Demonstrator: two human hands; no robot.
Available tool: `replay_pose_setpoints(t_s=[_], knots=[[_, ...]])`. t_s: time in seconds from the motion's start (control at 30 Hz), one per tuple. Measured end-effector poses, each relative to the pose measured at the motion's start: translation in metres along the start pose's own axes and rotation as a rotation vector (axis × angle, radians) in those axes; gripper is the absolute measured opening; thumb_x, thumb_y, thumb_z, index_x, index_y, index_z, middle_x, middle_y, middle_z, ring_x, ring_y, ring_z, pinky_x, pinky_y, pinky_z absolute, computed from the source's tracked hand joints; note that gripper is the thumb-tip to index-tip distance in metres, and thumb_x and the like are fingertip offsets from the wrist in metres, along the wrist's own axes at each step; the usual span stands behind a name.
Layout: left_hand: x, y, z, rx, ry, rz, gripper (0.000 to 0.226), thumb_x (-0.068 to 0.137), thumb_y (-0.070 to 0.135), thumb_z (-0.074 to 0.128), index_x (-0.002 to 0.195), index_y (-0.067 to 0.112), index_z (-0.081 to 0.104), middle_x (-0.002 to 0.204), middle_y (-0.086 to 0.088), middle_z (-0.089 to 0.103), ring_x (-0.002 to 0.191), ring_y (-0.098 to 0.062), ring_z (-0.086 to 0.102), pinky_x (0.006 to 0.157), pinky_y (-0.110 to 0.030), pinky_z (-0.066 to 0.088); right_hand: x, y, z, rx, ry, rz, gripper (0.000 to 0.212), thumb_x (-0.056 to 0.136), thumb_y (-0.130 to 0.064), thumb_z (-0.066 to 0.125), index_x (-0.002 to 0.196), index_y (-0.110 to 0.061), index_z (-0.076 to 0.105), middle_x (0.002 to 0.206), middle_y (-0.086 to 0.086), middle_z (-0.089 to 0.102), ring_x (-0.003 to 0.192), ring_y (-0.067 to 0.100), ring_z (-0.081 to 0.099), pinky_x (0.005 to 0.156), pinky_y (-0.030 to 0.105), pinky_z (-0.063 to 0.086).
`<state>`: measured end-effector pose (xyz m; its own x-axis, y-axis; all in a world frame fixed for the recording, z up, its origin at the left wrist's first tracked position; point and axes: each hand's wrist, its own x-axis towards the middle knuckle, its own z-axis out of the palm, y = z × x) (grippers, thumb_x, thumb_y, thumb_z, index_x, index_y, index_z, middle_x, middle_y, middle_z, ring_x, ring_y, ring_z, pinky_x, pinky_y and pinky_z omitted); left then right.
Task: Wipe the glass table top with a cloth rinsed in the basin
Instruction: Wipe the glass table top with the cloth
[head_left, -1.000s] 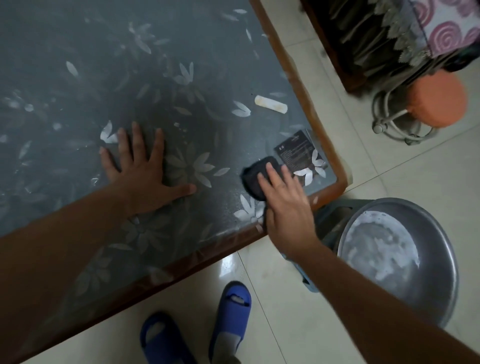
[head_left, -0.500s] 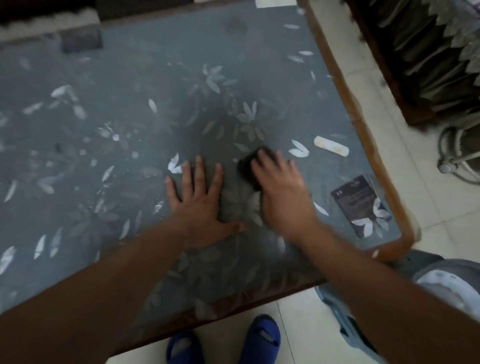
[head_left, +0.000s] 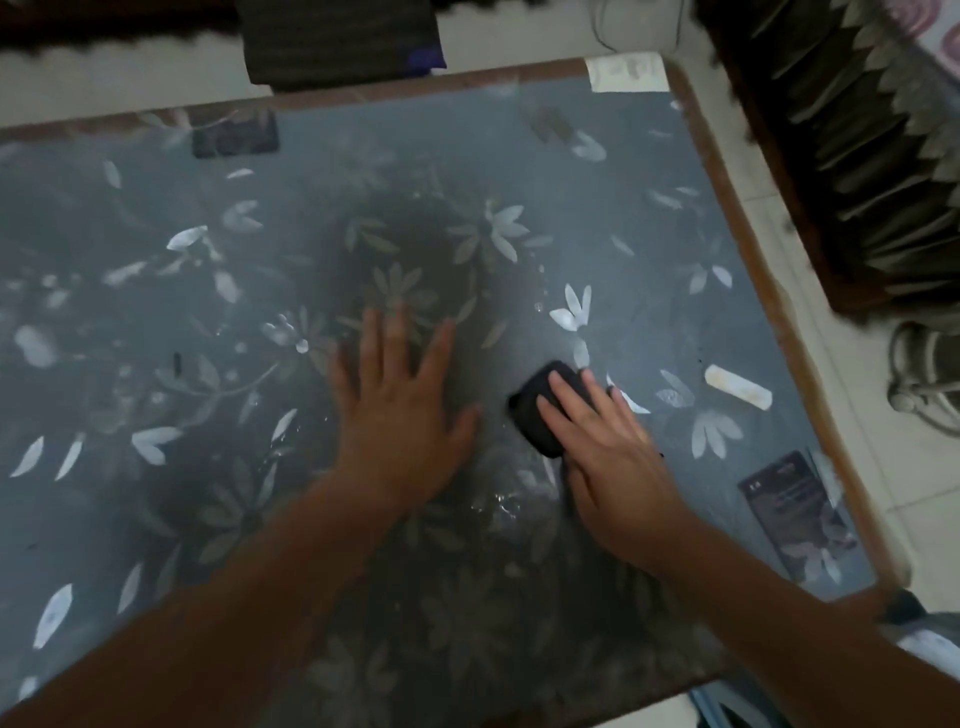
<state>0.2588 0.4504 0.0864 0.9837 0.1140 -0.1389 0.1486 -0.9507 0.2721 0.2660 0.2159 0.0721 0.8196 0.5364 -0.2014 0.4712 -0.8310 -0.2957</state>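
Cloth (head_left: 537, 415), dark and bunched, lies on the glass worktop (head_left: 649, 223) under the fingers of your right grip (head_left: 615, 467). That grip is released: its fingers are straight and laid flat across the cloth's right part, pressing it down, while the cloth's left part shows beyond your index finger. Your left grip (head_left: 400, 410) is released too, palm flat on the glass with fingers spread, near the right grip's left side and apart from the cloth. Right of the right grip lie a pale strip (head_left: 737, 387) and, nearer you, a dark card (head_left: 789, 512).
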Motion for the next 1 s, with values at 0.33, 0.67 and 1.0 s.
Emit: replay_pose_setpoints(t_s=[0.33,0.67,1.0], knots=[[0.058,-0.048,0.013,0.173,-0.075,0.037,0.080,0.087,0.079,0.008,0.156,0.041,-0.005,0.166,-0.005,-0.014,0.149,-0.035,-0.021,0.112,-0.070,-0.004,0.118,0.022,-0.027,0.004,0.118,0.208,0.056,0.101,-0.024,0.035,0.156,-0.021,0.025,0.166,0.004,0.015,0.154,0.031,0.009,0.125,0.049,0.008],[0.062,-0.049,0.002,0.134,-0.161,0.050,0.080,0.088,0.078,0.011,0.156,0.040,-0.008,0.164,-0.006,-0.023,0.147,-0.037,-0.028,0.110,-0.071,-0.010,0.117,0.009,-0.022,-0.017,0.053,0.092,0.058,0.094,-0.017,0.037,0.153,-0.017,0.035,0.164,0.005,0.024,0.152,0.031,0.016,0.123,0.052,0.016],[0.062,-0.048,0.002,0.116,-0.115,0.049,0.079,0.089,0.076,0.021,0.157,0.038,0.007,0.167,-0.007,-0.006,0.151,-0.038,-0.014,0.112,-0.071,-0.003,0.148,-0.006,-0.024,-0.063,0.044,-0.082,0.060,0.093,-0.013,0.039,0.152,-0.015,0.036,0.164,0.004,0.024,0.153,0.031,0.015,0.124,0.048,0.013]])
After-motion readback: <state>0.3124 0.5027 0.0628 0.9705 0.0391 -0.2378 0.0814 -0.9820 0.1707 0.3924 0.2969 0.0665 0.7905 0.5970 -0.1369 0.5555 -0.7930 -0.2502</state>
